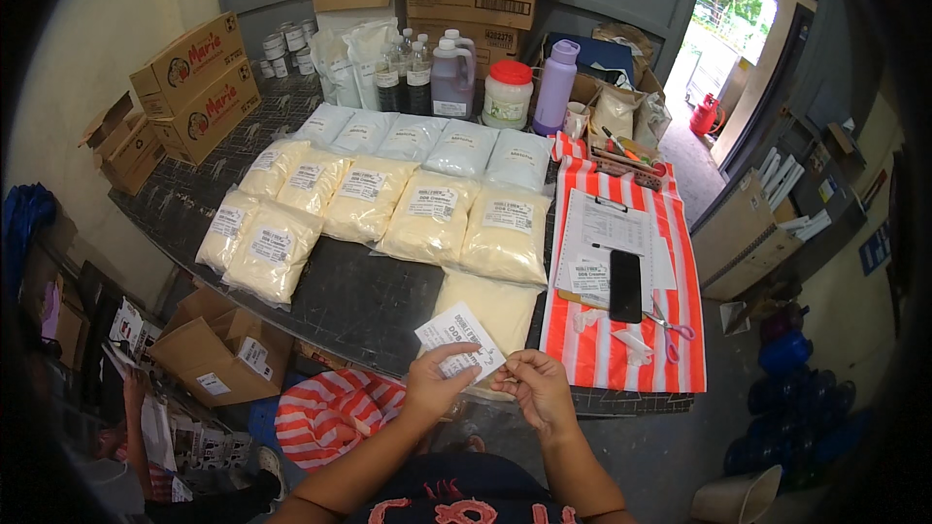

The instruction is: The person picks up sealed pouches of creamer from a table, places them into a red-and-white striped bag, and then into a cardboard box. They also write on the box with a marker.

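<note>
Holds a white, square-cut printed paper label (452, 333) in the left hand (435, 384), with thumb across its face and fingers curled beneath, closed to a thin gap. Pinches the near right corner between thumb and forefinger of the right hand (541, 390), with tips together. Cannot tell of any backing sheet between those tips. Seems to steady the label with the left so as to leave the right free for fine work at the corner.

Has the label tilted above a plump clear plastic bag of pale cream powder (495, 303), laid at the near edge of the black patterned table (349, 303), presumably for short reach. Shows no label on that bag's uncovered part.

Has to the right a red-and-white striped plastic sheet (582, 369), probably spread to protect the surface, bearing lilac-handled scissors (672, 332), a black phone (625, 286) and a paper-laden clipboard (610, 203), likely grouped for the right hand.

Beyond, shows labelled clear bags of cream powder (371, 218) in close rows, labels upward, perhaps for easy checking; then pale grey-white labelled bags (400, 149). Farthest, includes dark-filled clear bottles (418, 73), a red-lidded jar (508, 97) and brown cardboard cartons (471, 5), apparently pushed back for working room.
</note>
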Motion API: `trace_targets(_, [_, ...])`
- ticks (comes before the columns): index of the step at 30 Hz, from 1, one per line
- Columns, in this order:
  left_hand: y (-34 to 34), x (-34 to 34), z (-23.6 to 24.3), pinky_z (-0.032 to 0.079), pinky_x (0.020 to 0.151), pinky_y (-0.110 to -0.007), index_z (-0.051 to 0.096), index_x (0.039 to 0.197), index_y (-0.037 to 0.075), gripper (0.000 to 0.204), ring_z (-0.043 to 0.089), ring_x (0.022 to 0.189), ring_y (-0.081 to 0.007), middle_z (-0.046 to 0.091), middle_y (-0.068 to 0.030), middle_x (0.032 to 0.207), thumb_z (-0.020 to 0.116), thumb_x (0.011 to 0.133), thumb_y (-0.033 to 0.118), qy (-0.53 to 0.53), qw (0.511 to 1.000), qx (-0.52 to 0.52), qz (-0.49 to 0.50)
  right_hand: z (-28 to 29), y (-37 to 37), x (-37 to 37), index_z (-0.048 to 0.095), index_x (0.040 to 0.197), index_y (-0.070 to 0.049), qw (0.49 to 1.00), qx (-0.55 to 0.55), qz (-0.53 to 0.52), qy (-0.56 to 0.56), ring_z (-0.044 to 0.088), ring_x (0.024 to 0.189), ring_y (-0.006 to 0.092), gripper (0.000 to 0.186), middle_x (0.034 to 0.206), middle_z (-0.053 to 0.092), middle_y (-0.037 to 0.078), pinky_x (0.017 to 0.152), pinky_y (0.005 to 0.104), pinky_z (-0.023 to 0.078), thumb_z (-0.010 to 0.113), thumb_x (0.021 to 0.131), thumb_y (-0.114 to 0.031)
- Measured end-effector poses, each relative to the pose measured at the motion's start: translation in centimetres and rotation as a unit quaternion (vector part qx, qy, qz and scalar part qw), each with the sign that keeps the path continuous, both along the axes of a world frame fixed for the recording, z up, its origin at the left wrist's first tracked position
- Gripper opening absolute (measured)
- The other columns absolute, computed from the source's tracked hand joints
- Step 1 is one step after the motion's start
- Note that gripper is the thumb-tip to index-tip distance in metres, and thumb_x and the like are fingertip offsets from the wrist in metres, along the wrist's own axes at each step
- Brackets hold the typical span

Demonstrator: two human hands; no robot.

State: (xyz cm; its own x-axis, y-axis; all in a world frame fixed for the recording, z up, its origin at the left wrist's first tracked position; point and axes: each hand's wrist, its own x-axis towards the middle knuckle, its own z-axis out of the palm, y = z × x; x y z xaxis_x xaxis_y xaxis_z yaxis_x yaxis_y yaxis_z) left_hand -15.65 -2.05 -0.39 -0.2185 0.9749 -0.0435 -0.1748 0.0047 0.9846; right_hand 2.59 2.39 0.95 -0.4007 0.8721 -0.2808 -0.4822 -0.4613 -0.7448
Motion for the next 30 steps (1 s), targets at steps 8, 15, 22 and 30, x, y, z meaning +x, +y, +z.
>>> trace_targets(8, [0.11, 0.33, 0.12, 0.055, 0.09, -0.028, 0.071, 0.115, -0.002, 0.033, 0.068, 0.101, -0.0161, 0.07, -0.0119, 0.114, 0.073, 0.084, -0.01, -0.002, 1.0, 0.003, -0.005, 0.09, 0.17, 0.17, 0.067, 0.102, 0.006, 1.0, 0.003, -0.005, -0.004, 0.07, 0.08, 0.021, 0.012, 0.09, 0.071, 0.014, 0.075, 0.0346, 0.061, 0.063, 0.097, -0.003])
trace_targets(15, [0.3, 0.33, 0.32, 0.055, 0.089, -0.027, 0.071, 0.115, -0.002, 0.033, 0.068, 0.101, -0.0152, 0.071, -0.011, 0.113, 0.075, 0.084, -0.008, 0.028, 1.0, 0.003, 0.0, 0.17, 0.28, 0.37, 0.066, 0.101, 0.006, 1.0, 0.006, -0.008, -0.012, 0.07, 0.079, 0.0206, 0.011, 0.09, 0.07, 0.014, 0.074, 0.0354, 0.061, 0.063, 0.097, -0.003])
trace_targets(22, [0.37, 0.45, 0.38, 0.056, 0.088, -0.027, 0.072, 0.115, -0.001, 0.032, 0.068, 0.102, -0.0153, 0.071, -0.0115, 0.114, 0.075, 0.083, -0.009, 0.021, 1.0, -0.003, 0.001, -0.03, 0.46, 0.36, 0.066, 0.101, 0.005, 1.0, 0.009, -0.007, -0.022, 0.069, 0.08, 0.0202, 0.011, 0.09, 0.07, 0.013, 0.073, 0.0355, 0.061, 0.063, 0.097, -0.004])
trace_targets(30, [0.53, 0.45, 0.35, 0.056, 0.087, -0.027, 0.072, 0.115, -0.001, 0.032, 0.068, 0.101, -0.0153, 0.071, -0.0113, 0.113, 0.074, 0.083, -0.009, 0.026, 1.0, 0.014, 0.004, -0.02, 0.65, 0.4, 0.066, 0.101, 0.005, 1.0, 0.001, -0.007, -0.017, 0.069, 0.079, 0.0193, 0.01, 0.09, 0.07, 0.013, 0.072, 0.0353, 0.061, 0.063, 0.097, -0.004])
